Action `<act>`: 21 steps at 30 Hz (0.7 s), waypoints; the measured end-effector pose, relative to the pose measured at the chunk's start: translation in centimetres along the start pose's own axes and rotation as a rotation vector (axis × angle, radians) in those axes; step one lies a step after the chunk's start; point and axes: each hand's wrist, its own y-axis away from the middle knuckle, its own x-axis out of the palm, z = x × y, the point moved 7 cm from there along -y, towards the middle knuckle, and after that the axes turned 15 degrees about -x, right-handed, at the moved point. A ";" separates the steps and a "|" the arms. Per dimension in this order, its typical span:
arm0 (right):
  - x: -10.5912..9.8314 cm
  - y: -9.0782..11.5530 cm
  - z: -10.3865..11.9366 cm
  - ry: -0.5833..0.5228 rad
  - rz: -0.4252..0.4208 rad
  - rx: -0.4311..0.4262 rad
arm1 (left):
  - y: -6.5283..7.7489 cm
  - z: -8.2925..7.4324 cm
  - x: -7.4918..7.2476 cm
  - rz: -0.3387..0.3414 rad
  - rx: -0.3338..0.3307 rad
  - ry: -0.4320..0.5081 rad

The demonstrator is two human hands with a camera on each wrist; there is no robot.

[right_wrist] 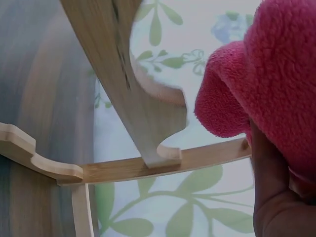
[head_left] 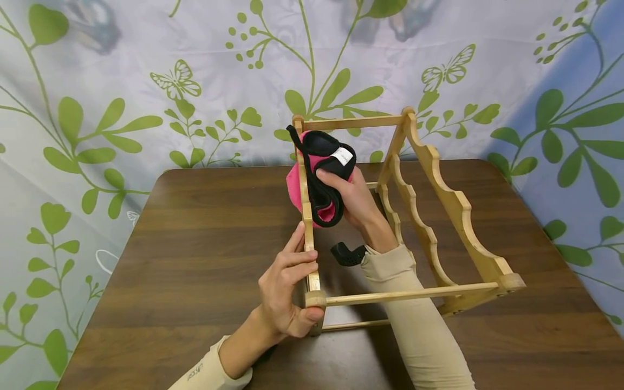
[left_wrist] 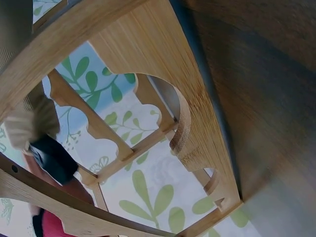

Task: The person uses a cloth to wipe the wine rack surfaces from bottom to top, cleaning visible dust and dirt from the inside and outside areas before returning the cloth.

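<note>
A wooden rack (head_left: 465,216) with scalloped rails stands tilted over the table. My left hand (head_left: 285,284) grips its near left corner, thumb low and fingers along the left upright rail. In my right hand (head_left: 359,201) is a bunched pink fleece cloth (head_left: 295,187) with black edging and a white label (head_left: 343,156). The cloth lies against the left rail and shows on both sides of it. My right forearm reaches through the rack's open frame. In the right wrist view, the pink fleece (right_wrist: 284,64) covers most of the fingers.
A brown wood-grain table (head_left: 209,238) lies under the rack. Behind it hangs a pale curtain (head_left: 214,92) with green leaves and butterflies. A black camera mount (head_left: 348,254) juts from my right wrist, inside the frame. A thin white loop (head_left: 103,261) shows at the table's left edge.
</note>
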 end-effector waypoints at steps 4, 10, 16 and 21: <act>0.9 1.7 1.6 0.011 0.084 -0.056 | -0.1 -0.1 0.1 -0.007 0.000 -0.011; 1.9 4.2 3.0 0.000 0.145 -0.105 | -0.1 -0.2 0.0 -0.005 -0.005 0.002; 2.4 6.2 4.5 -0.037 0.199 -0.179 | -0.1 -0.3 0.1 0.001 0.007 -0.004; 2.9 7.8 6.0 -0.008 0.296 -0.229 | -0.2 -0.4 0.2 -0.013 0.027 -0.019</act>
